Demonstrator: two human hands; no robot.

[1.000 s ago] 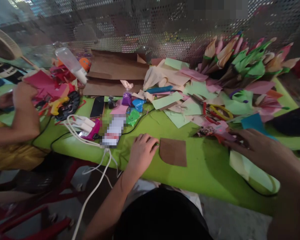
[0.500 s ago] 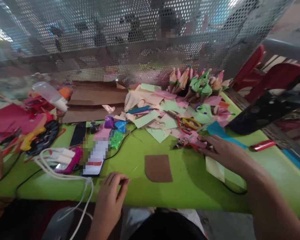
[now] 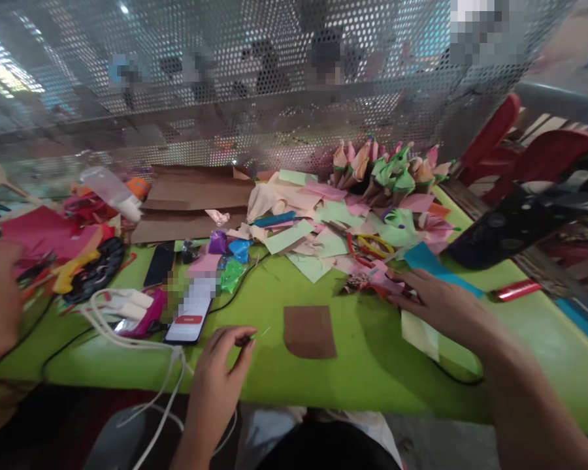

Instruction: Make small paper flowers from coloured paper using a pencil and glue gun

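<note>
My left hand [image 3: 221, 365] is at the front of the green table [image 3: 362, 378], its thumb and forefinger tips pinched together. A tiny green speck shows at the fingertips, too small to name. To its right, a brown paper piece [image 3: 310, 331] with one rounded corner lies flat. My right hand [image 3: 434, 303] is closed around the rear of a pink glue gun [image 3: 383, 279], which lies low over the table with its tip pointing left. Much of the gun is hidden by the fingers. Beside that hand are a blue paper strip [image 3: 424, 256] and pale yellow paper [image 3: 419, 336].
Paper scraps [image 3: 330, 238] pile up behind, near finished paper cones [image 3: 396, 170] and brown sheets [image 3: 196, 196]. A lit phone [image 3: 191, 313] and white cables [image 3: 132, 343] lie left. A dark bottle [image 3: 500, 225] leans right. Another person's arm [image 3: 0, 300] enters at left.
My left hand has shifted slightly up and its fingertips now meet in a pinch. The right hand stays nearly in place on the glue gun. The other person's arm moved rightward.
</note>
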